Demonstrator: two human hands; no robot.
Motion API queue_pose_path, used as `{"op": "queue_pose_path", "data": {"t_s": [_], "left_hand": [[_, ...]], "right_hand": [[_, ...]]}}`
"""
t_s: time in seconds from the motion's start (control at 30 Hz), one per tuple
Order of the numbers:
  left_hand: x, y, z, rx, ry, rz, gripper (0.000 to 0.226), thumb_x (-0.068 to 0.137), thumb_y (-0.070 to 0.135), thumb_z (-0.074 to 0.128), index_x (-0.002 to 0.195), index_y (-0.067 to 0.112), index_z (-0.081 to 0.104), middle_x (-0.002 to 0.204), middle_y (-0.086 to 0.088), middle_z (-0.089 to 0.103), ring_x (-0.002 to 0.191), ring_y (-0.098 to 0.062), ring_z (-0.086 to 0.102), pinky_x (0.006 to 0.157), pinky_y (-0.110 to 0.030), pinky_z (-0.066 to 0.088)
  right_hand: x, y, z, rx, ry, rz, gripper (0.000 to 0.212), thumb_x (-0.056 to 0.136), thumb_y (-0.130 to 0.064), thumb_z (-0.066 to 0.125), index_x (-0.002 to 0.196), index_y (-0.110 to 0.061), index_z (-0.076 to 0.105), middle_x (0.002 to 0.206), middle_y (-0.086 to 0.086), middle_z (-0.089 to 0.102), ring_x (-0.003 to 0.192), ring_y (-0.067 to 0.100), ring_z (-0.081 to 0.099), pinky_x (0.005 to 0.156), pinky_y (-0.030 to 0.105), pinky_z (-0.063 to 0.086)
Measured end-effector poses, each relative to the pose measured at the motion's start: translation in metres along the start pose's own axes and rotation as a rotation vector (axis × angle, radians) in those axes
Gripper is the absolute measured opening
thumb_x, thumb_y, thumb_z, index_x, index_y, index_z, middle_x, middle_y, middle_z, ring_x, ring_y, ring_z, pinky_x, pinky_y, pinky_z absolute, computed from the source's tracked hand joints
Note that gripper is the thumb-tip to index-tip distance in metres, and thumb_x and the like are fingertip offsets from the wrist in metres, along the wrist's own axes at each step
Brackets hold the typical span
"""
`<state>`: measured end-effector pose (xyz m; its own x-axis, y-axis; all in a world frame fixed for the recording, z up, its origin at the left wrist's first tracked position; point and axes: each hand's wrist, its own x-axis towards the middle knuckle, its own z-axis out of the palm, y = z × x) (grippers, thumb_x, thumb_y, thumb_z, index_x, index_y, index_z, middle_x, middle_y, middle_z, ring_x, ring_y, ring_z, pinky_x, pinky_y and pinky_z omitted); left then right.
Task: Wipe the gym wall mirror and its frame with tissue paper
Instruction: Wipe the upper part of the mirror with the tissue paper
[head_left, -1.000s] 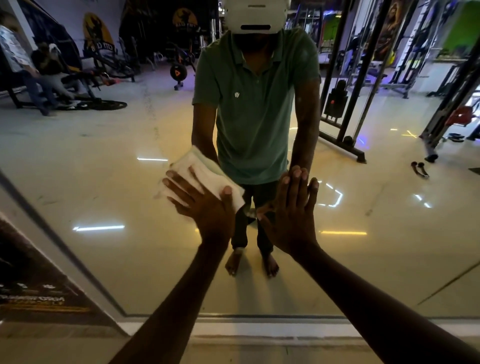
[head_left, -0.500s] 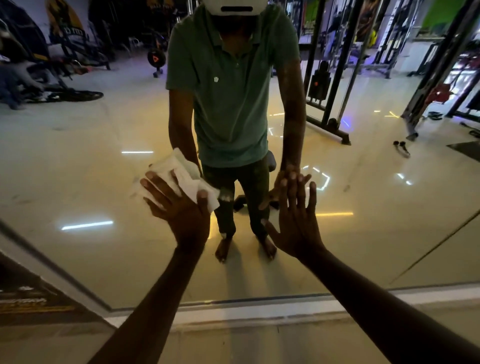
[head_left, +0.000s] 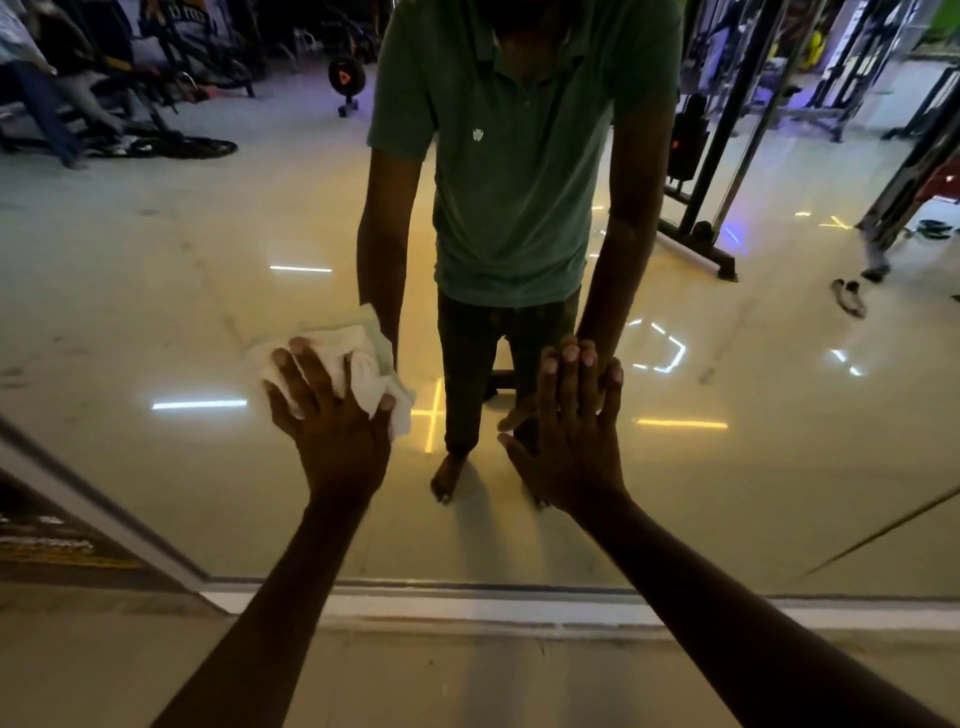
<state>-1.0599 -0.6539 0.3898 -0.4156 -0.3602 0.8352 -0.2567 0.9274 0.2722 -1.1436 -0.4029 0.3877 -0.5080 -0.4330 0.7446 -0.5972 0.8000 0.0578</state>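
Head view. Writing: a dark poster (head_left: 47, 540) left of the mirror is showing pale and yellow lettering, too blurred to read; the reflected green polo shirt (head_left: 514, 171) is carrying a small white chest emblem, not legible.

Large frameless-looking glass wall mirror (head_left: 727, 493): reflecting a glossy cream gym floor, light streaks and dark exercise machines; its pale white bottom frame strip (head_left: 467, 610) is running along the base.

Crumpled white tissue paper wad (head_left: 363, 358): lying flat against the lower-left glass, bunched and creased.

Left hand (head_left: 332, 431): pressing the tissue to the mirror, fingers (head_left: 291, 379) spread over it, thumb tip curling on its right edge.

Right hand (head_left: 566, 441): resting flat on the glass just right of the tissue, fingers straight, released, holding nothing.
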Motion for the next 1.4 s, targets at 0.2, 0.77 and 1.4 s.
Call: {"op": "queue_pose_path", "data": {"t_s": [0.2,0.77,1.4], "left_hand": [[-0.017,0.091,0.008,-0.183,-0.01,-0.022,0.087,0.105,0.065,0.027,0.162,0.016,-0.016,0.162,-0.033,0.008,0.15,-0.056,0.012,0.12,-0.07,0.008],[0.01,0.105,-0.001,0.006,-0.055,-0.1,0.102,0.096,0.062,0.054,0.159,-0.002,0.007,0.162,-0.033,0.01,0.15,-0.056,0.01,0.118,-0.075,0.012],[0.146,0.218,-0.058,0.015,0.015,0.333,0.083,0.106,0.062,0.022,0.163,0.015,-0.014,0.167,-0.023,-0.012,0.153,-0.049,0.003,0.12,-0.072,0.001]], "right_hand": [[0.0,-0.004,0.007,-0.011,0.049,0.012,0.11,0.092,-0.071,0.06,0.163,-0.005,0.008,0.174,0.015,-0.012,0.161,0.036,-0.005,0.129,0.057,-0.002],[-0.001,0.006,-0.017,0.032,-0.01,-0.046,0.094,0.096,-0.054,0.061,0.163,-0.004,0.02,0.172,0.018,0.009,0.162,0.034,0.006,0.13,0.055,0.002],[0.138,0.09,-0.139,-0.079,0.268,0.064,0.093,0.103,-0.063,0.037,0.159,0.007,0.016,0.168,0.031,0.008,0.16,0.037,-0.011,0.128,0.053,-0.01]]}}
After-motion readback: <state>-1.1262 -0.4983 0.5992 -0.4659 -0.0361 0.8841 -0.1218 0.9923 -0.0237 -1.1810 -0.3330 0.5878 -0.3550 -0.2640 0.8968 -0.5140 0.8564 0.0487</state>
